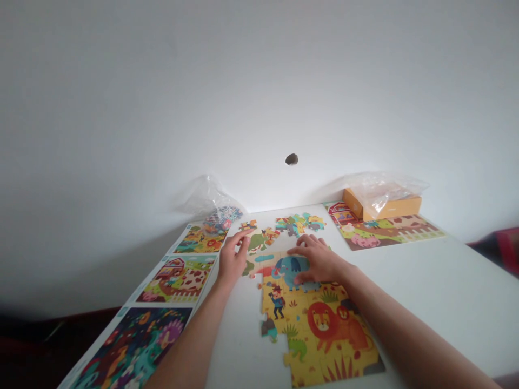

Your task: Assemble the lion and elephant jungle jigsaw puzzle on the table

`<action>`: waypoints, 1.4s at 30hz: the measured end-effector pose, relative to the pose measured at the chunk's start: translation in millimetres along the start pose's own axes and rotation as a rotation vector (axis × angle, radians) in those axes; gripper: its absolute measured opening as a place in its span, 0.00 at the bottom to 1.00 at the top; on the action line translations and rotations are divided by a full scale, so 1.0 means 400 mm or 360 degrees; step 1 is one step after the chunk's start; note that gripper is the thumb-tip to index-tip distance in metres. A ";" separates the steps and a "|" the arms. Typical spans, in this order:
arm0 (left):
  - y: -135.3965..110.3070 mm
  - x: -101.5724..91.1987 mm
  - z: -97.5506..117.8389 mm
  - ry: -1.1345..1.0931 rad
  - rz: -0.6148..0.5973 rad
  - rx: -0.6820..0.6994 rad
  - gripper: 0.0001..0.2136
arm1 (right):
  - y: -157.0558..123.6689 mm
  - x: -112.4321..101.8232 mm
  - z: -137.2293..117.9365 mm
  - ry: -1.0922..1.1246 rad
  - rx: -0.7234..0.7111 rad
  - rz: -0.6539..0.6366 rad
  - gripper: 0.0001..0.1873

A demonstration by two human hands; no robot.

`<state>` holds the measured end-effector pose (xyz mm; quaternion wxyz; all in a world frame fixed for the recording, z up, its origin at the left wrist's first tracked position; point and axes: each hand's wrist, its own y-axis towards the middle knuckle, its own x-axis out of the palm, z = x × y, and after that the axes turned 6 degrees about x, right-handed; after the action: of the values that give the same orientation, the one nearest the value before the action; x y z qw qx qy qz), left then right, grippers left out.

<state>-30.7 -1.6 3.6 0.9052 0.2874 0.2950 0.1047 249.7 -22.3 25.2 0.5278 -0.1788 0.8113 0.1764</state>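
A partly joined jigsaw puzzle lies flat on the white table, with lions, a blue elephant and an explorer on a yellow ground. Fingers spread, my right hand rests over the elephant at its upper part. My left hand is at the upper left edge, thumb and forefinger apart, beside a green treetop section. Whether its fingertips touch that section I cannot tell. Loose puzzle pieces lie just beyond the left hand. A cluster of puzzle pieces sits farther back, beyond the right hand.
A printed picture sheet runs along the left table edge, with a clear plastic bag of pieces at its far end. At the back right, a farm puzzle lies under an orange box with clear plastic on it. A wall stands behind.
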 end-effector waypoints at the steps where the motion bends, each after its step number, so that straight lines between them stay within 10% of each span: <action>1: 0.002 -0.003 -0.003 0.0018 0.0019 0.0006 0.15 | -0.001 -0.002 0.004 -0.0004 0.0014 -0.0011 0.39; 19: 0.011 -0.043 -0.048 0.0849 -0.0133 -0.0316 0.14 | 0.012 -0.005 0.055 -0.0034 0.0253 -0.0077 0.36; 42: 0.006 -0.062 -0.003 0.0853 -0.0694 -0.0305 0.07 | 0.014 -0.016 0.052 -0.0026 0.0306 -0.0185 0.38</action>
<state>-51.4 -8.1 16.1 0.8196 0.0940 0.5651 0.0079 265.8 -6.7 23.6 0.5584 -0.1726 0.8085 0.0683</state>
